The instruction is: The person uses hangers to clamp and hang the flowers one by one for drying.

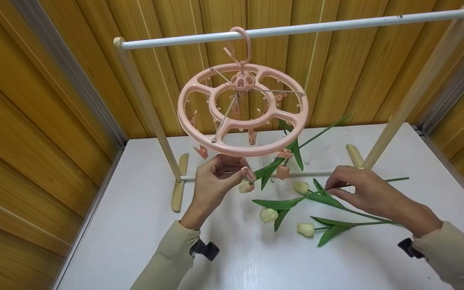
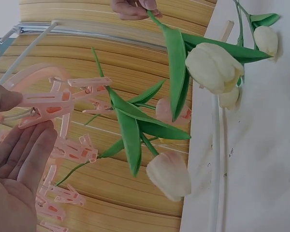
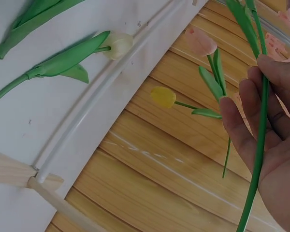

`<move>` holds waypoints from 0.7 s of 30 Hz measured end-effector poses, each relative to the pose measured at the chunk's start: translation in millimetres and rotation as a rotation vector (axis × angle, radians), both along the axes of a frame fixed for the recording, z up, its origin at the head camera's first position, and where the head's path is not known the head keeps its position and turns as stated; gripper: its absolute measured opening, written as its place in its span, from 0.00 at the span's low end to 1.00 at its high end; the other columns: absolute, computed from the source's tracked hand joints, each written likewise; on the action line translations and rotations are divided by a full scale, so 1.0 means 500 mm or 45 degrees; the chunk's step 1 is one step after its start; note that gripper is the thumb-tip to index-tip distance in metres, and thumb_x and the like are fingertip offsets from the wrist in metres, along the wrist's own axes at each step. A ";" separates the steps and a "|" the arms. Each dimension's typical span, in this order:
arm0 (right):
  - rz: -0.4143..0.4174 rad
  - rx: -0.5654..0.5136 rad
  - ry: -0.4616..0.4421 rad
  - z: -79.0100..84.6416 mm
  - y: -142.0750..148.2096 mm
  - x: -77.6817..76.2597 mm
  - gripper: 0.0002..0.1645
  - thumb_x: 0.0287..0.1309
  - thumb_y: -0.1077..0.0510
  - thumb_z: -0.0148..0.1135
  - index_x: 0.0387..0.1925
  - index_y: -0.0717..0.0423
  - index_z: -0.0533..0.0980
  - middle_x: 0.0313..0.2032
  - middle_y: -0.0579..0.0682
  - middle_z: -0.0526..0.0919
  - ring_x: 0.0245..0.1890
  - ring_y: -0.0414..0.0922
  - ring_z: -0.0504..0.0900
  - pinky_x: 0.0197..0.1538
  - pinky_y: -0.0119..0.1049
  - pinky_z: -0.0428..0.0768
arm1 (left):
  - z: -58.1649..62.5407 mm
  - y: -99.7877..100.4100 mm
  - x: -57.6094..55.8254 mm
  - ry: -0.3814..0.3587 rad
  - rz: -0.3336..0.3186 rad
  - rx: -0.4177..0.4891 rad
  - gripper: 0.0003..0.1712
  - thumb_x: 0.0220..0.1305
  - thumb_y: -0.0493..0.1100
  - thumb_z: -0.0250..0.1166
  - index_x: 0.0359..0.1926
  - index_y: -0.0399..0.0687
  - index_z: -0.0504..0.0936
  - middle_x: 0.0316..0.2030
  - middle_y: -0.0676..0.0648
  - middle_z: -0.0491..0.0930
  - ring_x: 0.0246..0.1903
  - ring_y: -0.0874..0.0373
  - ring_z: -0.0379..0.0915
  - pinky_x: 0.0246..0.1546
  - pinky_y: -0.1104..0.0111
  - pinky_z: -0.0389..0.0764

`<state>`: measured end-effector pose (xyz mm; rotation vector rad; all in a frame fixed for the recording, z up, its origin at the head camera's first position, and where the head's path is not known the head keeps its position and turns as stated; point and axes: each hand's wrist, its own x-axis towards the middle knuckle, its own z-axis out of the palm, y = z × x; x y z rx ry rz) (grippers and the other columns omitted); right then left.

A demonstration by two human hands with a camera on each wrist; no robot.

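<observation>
My left hand (image 1: 216, 181) pinches a pink clothespin (image 2: 48, 104) hanging from the round pink drying hanger (image 1: 243, 150), thumb on one side and fingers on the other. My right hand (image 1: 363, 189) holds a white tulip (image 1: 269, 215) by its green stem (image 3: 259, 159), which passes under the thumb. In the left wrist view that bloom points away from the hand, its leaves spread beside it. A pink tulip (image 1: 283, 172) and a pale tulip (image 2: 169, 174) hang head down among the hanger's pins; a yellow tulip (image 3: 163, 96) shows in the right wrist view.
The hanger's hook (image 1: 248, 44) loops over the white bar (image 1: 336, 26) of a wooden-legged stand. Two more white tulips lie on the white table (image 1: 135, 241), one bloom (image 1: 301, 187) near the lower rail and another (image 1: 305, 229) closer in. Wood-panelled walls (image 1: 46, 141) rise behind and beside.
</observation>
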<state>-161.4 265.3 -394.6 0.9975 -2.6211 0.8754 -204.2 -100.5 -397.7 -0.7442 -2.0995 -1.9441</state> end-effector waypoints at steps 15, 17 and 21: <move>0.116 0.006 0.060 0.029 -0.075 -0.022 0.21 0.53 0.74 0.79 0.43 0.50 0.84 0.40 0.38 0.84 0.41 0.38 0.85 0.47 0.31 0.88 | -0.001 0.006 0.004 0.067 -0.008 0.006 0.17 0.67 0.33 0.74 0.55 0.31 0.84 0.46 0.41 0.88 0.45 0.50 0.88 0.51 0.59 0.88; 0.140 0.006 0.083 0.032 -0.085 -0.026 0.20 0.54 0.74 0.79 0.42 0.51 0.84 0.39 0.39 0.84 0.40 0.38 0.84 0.45 0.33 0.89 | -0.001 0.007 0.005 0.080 -0.003 0.004 0.17 0.67 0.33 0.73 0.55 0.31 0.84 0.46 0.41 0.88 0.45 0.50 0.88 0.51 0.59 0.88; 0.157 0.017 0.104 0.039 -0.106 -0.035 0.18 0.55 0.72 0.78 0.43 0.51 0.85 0.39 0.39 0.84 0.40 0.38 0.83 0.45 0.32 0.88 | 0.000 0.010 0.005 0.088 -0.001 0.006 0.17 0.67 0.33 0.73 0.54 0.31 0.84 0.46 0.41 0.88 0.45 0.50 0.88 0.51 0.59 0.89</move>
